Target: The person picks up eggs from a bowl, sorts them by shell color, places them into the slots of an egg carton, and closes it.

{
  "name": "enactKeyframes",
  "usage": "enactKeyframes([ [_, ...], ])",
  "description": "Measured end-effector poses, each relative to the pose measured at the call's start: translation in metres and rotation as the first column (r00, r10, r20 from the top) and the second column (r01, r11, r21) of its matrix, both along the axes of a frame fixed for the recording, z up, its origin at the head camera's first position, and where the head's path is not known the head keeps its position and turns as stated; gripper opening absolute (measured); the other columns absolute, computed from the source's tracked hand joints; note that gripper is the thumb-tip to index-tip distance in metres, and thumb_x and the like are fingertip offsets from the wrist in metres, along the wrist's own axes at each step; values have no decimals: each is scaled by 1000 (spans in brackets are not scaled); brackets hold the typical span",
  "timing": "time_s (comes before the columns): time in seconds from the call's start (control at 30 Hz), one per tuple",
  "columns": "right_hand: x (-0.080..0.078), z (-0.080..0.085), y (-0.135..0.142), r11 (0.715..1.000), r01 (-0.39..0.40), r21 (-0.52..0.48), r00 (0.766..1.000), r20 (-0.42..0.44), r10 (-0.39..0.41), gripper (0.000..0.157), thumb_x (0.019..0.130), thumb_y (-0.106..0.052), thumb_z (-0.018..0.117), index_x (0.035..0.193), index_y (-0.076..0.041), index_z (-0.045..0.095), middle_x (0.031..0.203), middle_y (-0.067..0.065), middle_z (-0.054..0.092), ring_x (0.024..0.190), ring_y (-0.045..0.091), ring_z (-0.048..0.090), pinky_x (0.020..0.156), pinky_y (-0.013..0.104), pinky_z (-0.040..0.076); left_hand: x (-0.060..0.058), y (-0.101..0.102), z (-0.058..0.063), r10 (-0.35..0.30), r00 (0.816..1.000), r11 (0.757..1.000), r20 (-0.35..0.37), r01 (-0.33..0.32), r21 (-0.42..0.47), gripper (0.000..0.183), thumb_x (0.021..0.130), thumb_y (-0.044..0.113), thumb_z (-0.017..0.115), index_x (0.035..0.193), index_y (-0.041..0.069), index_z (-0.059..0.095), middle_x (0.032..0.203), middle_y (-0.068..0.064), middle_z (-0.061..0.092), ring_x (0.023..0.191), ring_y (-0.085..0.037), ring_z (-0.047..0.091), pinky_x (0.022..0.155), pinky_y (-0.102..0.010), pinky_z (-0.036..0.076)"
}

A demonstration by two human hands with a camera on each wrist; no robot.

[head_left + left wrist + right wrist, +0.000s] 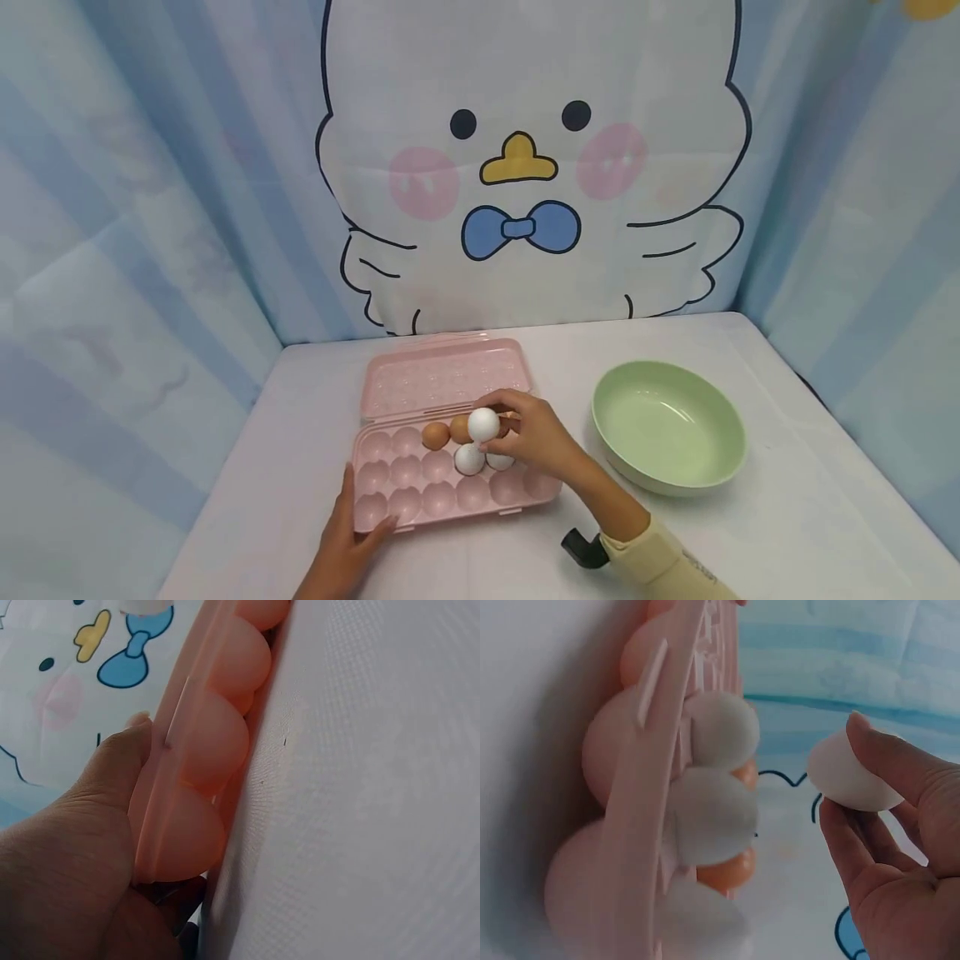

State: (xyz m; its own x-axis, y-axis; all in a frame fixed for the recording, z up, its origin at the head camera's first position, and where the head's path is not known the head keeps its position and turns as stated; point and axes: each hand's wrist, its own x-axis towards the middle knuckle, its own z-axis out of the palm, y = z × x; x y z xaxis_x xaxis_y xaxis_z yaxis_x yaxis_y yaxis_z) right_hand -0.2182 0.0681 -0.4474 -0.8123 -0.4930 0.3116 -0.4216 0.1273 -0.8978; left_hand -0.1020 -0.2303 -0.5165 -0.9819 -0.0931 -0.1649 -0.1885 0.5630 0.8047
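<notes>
A white egg (pixel 483 425) is pinched between the thumb and fingers of my right hand (pixel 536 433), held above the pink egg box (pixel 405 502). In the right wrist view that egg (pixel 847 771) is apart from the white eggs (pixel 718 817) sitting in the cups. Brown eggs (pixel 435 435) stand in the back row, partly covered by the right hand. My left hand (pixel 347 533) grips the box's front left corner. In the left wrist view its thumb (pixel 124 761) lies along the rim, with other fingers partly hidden below.
The box's lid (pixel 442 379) lies open behind it. A light green bowl (pixel 667 425) stands on the white table to the right. A small black object (pixel 585 550) shows beside the right sleeve (pixel 663 562). Printed curtains (pixel 517 287) enclose the back and sides.
</notes>
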Motion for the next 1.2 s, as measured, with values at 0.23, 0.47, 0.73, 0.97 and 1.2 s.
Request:
enactKeyframes([
  [0.23,4,-14,-32,997,-62,40,997,-33,63,47,75,12,86,118,1,69,118,13,70,111,26,67,95,34,56,-1,5,-3,9,1000,1000,13,-9,22,117,93,52,74,166,15,-11,170,-26,1,153,-49,4,119,-66,7],
  [0.47,7,-33,-49,998,-47,45,987,-153,54,48,74,12,87,117,2,70,117,14,72,109,24,68,95,33,56,1,7,-3,-1,1000,1000,-11,1,16,116,94,48,74,166,13,-9,169,-28,2,152,-51,6,118,-66,8],
  [0.73,18,-53,-64,989,120,92,972,-213,-98,51,68,5,91,115,-6,72,110,2,67,104,17,63,93,36,54,3,3,-2,-22,998,1000,-64,22,-5,114,95,41,75,165,9,-8,167,-32,5,151,-53,8,118,-68,10],
  [0.97,21,-58,-70,977,168,134,963,-233,-134,53,69,7,89,115,-8,71,107,-1,65,102,15,61,90,32,55,3,2,-1,-5,999,1000,-36,5,-8,115,95,43,75,166,11,-10,168,-30,3,151,-52,6,118,-67,9],
  [1.2,22,-57,-70,974,153,164,971,-208,-118,55,69,8,88,118,-9,71,109,-3,66,100,12,59,88,28,53,2,1,-2,-6,1000,1000,-23,6,-13,116,95,42,75,165,11,-11,167,-31,1,151,-54,6,118,-68,9],
])
